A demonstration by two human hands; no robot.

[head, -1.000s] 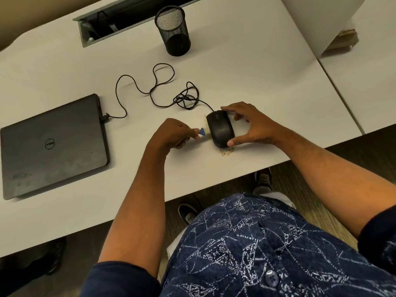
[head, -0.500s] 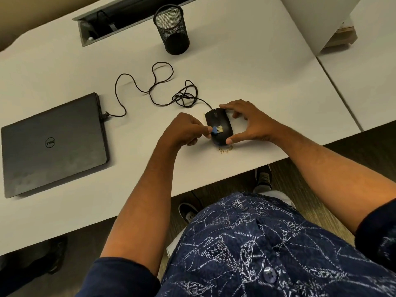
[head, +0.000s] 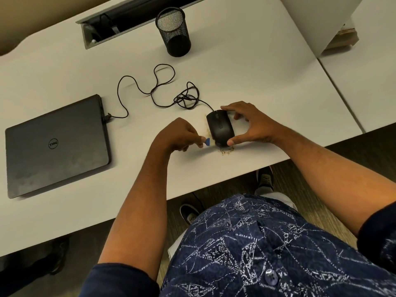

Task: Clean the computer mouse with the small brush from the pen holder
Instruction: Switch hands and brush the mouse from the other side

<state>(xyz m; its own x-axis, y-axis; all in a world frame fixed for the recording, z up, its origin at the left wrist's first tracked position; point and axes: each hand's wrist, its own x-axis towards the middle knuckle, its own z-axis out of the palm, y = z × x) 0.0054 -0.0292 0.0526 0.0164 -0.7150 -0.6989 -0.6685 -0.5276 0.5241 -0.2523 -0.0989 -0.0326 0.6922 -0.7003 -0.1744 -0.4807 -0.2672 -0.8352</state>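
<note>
A black wired mouse [head: 220, 126] lies on the white desk [head: 246, 71] near its front edge. My right hand [head: 252, 125] holds it from the right, thumb at its near end and fingers curled over its far end. My left hand [head: 177, 133] pinches a small blue brush [head: 207, 142], whose bristles sit at the mouse's near left corner. Brown crumbs [head: 226, 151] lie on the desk just in front of the mouse, and a fainter dusting lies along its left side. The black mesh pen holder [head: 174, 32] stands upright at the back.
A shut black laptop [head: 55, 144] lies at the left, with the mouse cable [head: 150, 91] looping from its side to the mouse. An open cable slot [head: 128, 20] runs along the desk's back. A second desk [head: 368, 67] adjoins at the right. Shoes show on the floor below.
My left hand has drawn the brush off the top of the mouse, down and left to its near left corner. My right hand keeps its hold on the mouse.
</note>
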